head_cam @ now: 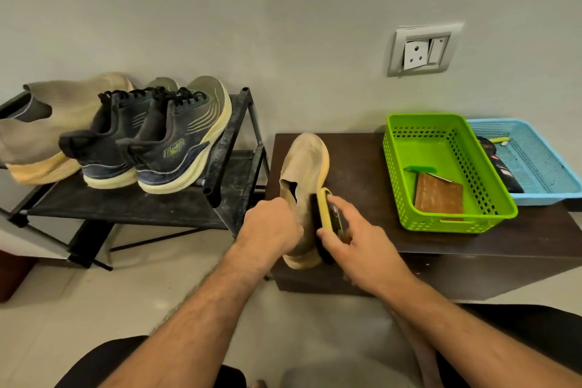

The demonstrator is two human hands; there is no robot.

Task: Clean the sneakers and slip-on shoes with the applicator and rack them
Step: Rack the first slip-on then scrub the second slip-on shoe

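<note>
A beige slip-on shoe (305,164) stands tilted on the dark brown table (362,167), toe pointing away. My left hand (271,227) grips its heel opening. My right hand (352,239) holds the yellow applicator (326,214), whose dark pad lies against the shoe's right side near the heel. On the black shoe rack (233,148) to the left sit the other beige slip-on (37,135) and a pair of dark sneakers with pale soles (167,142), heels toward me.
A green plastic basket (406,186) holding a brown pad stands on the table to the right. Behind it lies a blue tray (541,167) with dark items. A wall socket (422,50) is above. Pale tiled floor lies below.
</note>
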